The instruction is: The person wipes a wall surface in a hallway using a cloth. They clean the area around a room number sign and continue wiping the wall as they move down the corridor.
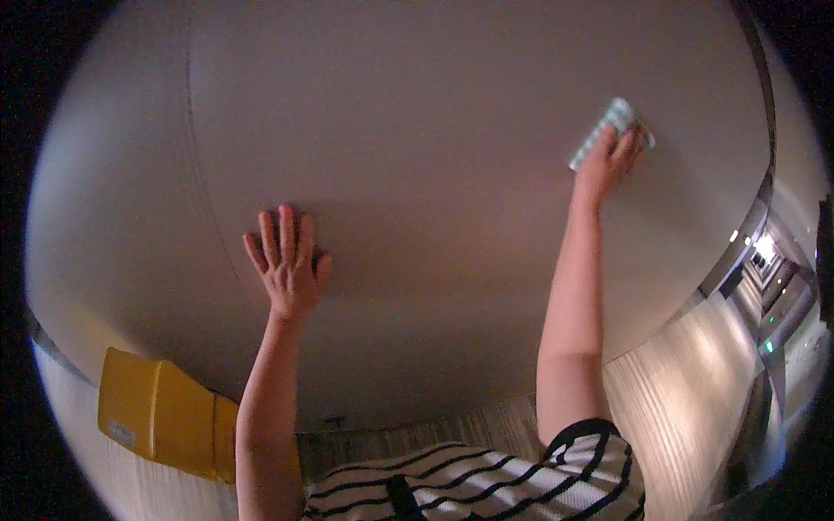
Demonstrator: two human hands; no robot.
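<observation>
A large plain grey wall (417,143) fills most of the view before me. My left hand (288,260) rests flat against it at left of centre, fingers spread and holding nothing. Higher up on the right, my right hand (612,156) presses a folded teal-and-white patterned cloth (616,117) to the wall's surface. Part of the cloth is hidden under the palm and fingers. A thin vertical seam (190,111) runs down the wall to the left of my left hand.
A yellow box-like container (156,410) stands on the floor at lower left, partly behind my left forearm. Striped carpet (671,365) runs along the wall's foot. At far right a long corridor (765,260) recedes, with bright ceiling lights and small green lights.
</observation>
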